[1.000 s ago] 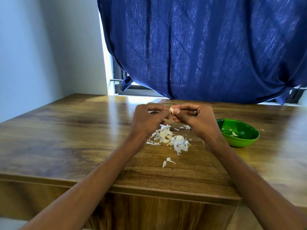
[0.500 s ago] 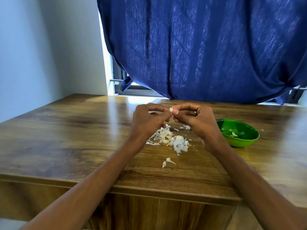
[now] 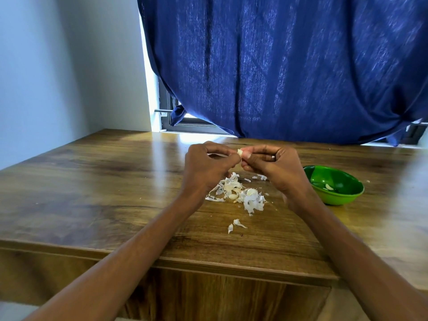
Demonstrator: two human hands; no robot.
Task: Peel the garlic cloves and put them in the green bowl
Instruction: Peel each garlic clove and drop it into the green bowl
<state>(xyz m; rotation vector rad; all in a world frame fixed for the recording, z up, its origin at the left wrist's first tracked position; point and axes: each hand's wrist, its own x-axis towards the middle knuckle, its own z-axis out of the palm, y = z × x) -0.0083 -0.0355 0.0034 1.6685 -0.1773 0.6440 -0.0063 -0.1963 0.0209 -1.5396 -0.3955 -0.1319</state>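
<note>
Broadly, the wooden table [image 3: 92,193] carries a green bowl [image 3: 347,198] to the right of a pile of garlic skins [image 3: 240,195], with one peeled piece [image 3: 328,186] inside the bowl. Above that pile, the left hand [image 3: 206,167] and right hand [image 3: 278,167] both pinch a small garlic clove [image 3: 240,152] between their fingertips.

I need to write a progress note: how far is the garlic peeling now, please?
Done: at least one peeled pale clove lies in the round green bowl, and white papery skins are heaped on the brown wooden table. In hand: the left hand and the right hand both pinch a small garlic clove. Left: at least one clove seems to remain among the skins.
</note>
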